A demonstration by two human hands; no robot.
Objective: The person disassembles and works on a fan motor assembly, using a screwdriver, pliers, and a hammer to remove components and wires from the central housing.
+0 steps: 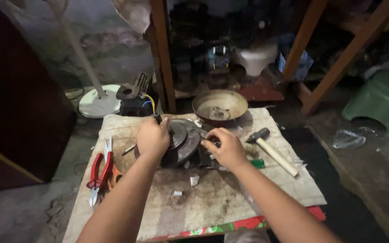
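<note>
both forearms reach in from the bottom edge over a stained, pale cloth-covered worktop [212,202] with a red patterned border along its near side. left hand [152,138] has its fingers closed around a thin dark tool whose tip pokes up just above the knuckles, pressing down on the round grey metal motor housing [183,140] that sits at the middle of the worktop, seemingly to steady it. right hand [227,148] rests at the housing's right rim, fingers pinched on something small and dark that i cannot make out. red-handled pliers [100,173] lie at the left edge, near the left arm; a wooden-handled hammer [271,150] lies just right of the right hand. behind the housing stands a shallow rusty-brown metal bowl [220,106], holding only a small fitting at its centre.
</note>
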